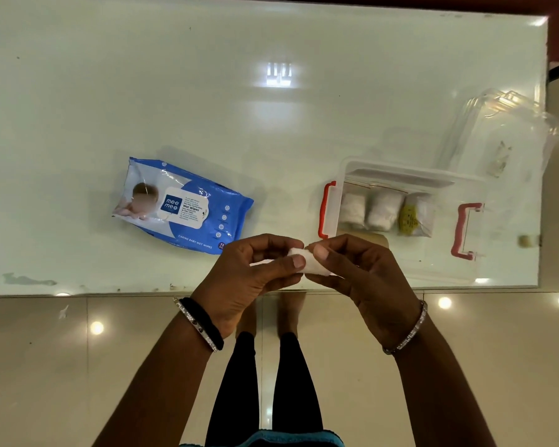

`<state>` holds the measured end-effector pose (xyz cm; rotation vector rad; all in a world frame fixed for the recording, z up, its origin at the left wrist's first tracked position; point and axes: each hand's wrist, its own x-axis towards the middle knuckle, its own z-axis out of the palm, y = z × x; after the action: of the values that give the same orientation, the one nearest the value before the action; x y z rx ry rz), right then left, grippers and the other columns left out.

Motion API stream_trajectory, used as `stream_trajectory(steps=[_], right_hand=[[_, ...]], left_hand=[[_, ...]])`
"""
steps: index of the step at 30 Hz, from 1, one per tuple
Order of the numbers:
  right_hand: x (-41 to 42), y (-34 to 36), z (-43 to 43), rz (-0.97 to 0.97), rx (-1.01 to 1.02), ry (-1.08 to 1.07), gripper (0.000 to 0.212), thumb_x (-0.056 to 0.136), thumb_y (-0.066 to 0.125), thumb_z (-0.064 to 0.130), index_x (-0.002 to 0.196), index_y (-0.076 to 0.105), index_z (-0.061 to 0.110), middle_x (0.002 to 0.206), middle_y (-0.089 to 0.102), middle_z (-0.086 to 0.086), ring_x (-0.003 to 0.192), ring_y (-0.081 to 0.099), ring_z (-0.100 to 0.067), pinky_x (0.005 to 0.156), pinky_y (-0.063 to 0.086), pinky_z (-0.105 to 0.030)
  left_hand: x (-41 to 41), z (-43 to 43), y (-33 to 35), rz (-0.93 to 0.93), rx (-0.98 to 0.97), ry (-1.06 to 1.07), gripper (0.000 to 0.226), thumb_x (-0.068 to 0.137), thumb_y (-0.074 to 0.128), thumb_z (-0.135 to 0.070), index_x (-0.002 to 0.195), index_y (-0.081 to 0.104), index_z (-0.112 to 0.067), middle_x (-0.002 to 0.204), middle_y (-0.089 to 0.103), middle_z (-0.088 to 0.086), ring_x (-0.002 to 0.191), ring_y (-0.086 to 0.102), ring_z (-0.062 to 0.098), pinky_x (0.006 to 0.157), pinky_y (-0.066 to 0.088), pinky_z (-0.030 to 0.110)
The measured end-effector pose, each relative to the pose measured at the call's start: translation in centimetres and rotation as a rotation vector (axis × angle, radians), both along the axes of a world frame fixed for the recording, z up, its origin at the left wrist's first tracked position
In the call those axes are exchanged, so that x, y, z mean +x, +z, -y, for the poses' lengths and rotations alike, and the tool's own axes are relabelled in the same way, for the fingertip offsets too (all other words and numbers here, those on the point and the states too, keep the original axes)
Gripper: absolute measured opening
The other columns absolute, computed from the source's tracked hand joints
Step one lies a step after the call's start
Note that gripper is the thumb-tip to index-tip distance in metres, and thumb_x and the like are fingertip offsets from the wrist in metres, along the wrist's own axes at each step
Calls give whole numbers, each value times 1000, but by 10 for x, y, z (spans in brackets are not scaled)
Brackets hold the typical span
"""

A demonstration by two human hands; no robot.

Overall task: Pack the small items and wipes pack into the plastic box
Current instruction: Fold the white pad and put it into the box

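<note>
Both hands meet above the near edge of the table [78, 91], pinching one small white pad [309, 264] between them: the left hand [255, 279] grips its left end with thumb and fingers, and the right hand [365, 275] grips its right end the same way, so the thumbs nearly touch over the pad. What the pad is made of cannot be told; it looks soft and folded. Each wrist wears a sparkling bangle, and the left wrist also carries a black band. Left of the hands, the blue and white wipes pack [183, 206] lies flat on the pale, glossy tabletop, tilted slightly, its label facing up, its near right corner just beside the left hand's fingers. Right of the hands sits the clear plastic box [410, 269], open, with a red latch at each short end. Inside it, along the far side, lie two white rolls [368, 209] side by side and a small clear bag with something yellow [409, 221] in it. Beyond the box, near the table's right edge, the clear lid [497, 133] rests on the table apart from the box. Below the table edge, the person's dark-clad legs stand on a shiny tiled floor.
</note>
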<state>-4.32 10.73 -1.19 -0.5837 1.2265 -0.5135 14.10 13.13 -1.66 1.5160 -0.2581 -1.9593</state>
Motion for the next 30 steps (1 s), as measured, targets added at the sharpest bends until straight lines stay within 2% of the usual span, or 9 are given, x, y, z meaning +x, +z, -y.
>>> stream_trajectory(steps=[3, 6, 9, 11, 17, 20, 22, 26, 30], right_hand=[[-8, 0, 1, -105, -41, 125, 29, 69, 78, 19, 91, 70, 3, 88, 76, -18, 81, 73, -27, 78, 60, -37], [-21, 2, 3, -187, -40, 230, 36, 65, 85, 18, 95, 66, 10, 87, 77, -13, 81, 73, -32, 78, 59, -38], [-35, 3, 2, -280, -96, 314, 45, 66, 88, 14, 104, 67, 23, 89, 76, -8, 82, 73, -19, 71, 60, -24], [-43, 3, 0, -357, -149, 269, 45, 67, 87, 15, 107, 70, 28, 89, 76, -6, 87, 71, -15, 74, 60, -27], [-92, -13, 5, -835, -193, -23, 26, 73, 83, 19, 97, 73, 21, 90, 75, 0, 87, 71, -21, 79, 59, -40], [-103, -25, 15, -1012, -180, -65, 27, 72, 83, 27, 91, 64, 21, 77, 68, 10, 77, 70, -16, 65, 50, -21], [-105, -34, 23, -1087, -177, -5, 31, 73, 81, 29, 96, 60, 20, 76, 65, 9, 76, 69, -18, 61, 41, -18], [-105, -53, 33, -1194, -145, 209, 38, 73, 79, 29, 102, 58, 17, 83, 73, -1, 84, 67, -25, 69, 42, -27], [-102, -65, 37, -1270, -124, 288, 28, 74, 77, 25, 95, 65, 10, 97, 72, -9, 98, 63, -32, 72, 38, -28]], left_hand=[[-4, -2, -1, 62, -78, -146, 30, 72, 79, -12, 101, 74, -17, 103, 76, 3, 93, 74, 22, 79, 60, 28], [-9, 0, -1, 77, -136, -220, 34, 75, 76, -2, 105, 71, -18, 106, 76, 0, 96, 73, 18, 78, 58, 24], [-18, 2, -2, 48, -166, -208, 39, 75, 75, 1, 108, 70, -19, 108, 75, 1, 98, 73, 18, 78, 57, 22], [-22, 4, -3, 94, -173, -180, 35, 77, 75, -3, 107, 71, -20, 107, 75, 2, 97, 73, 17, 79, 57, 23], [-40, 13, -13, 424, -170, -158, 19, 82, 72, -18, 97, 73, -29, 90, 75, -4, 89, 71, 20, 83, 60, 43], [-49, 13, -19, 545, -154, -171, 22, 79, 75, -26, 100, 69, -29, 86, 74, -6, 86, 71, 16, 81, 60, 46], [-55, 13, -23, 601, -152, -191, 25, 78, 76, -31, 101, 67, -29, 87, 73, -7, 83, 70, 12, 79, 60, 43], [-65, 13, -29, 680, -138, -212, 29, 75, 77, -38, 100, 66, -29, 83, 71, -11, 77, 70, 9, 66, 59, 33], [-70, 16, -35, 667, -117, -222, 27, 76, 77, -35, 98, 66, -24, 79, 73, -3, 75, 73, 18, 73, 60, 45]])
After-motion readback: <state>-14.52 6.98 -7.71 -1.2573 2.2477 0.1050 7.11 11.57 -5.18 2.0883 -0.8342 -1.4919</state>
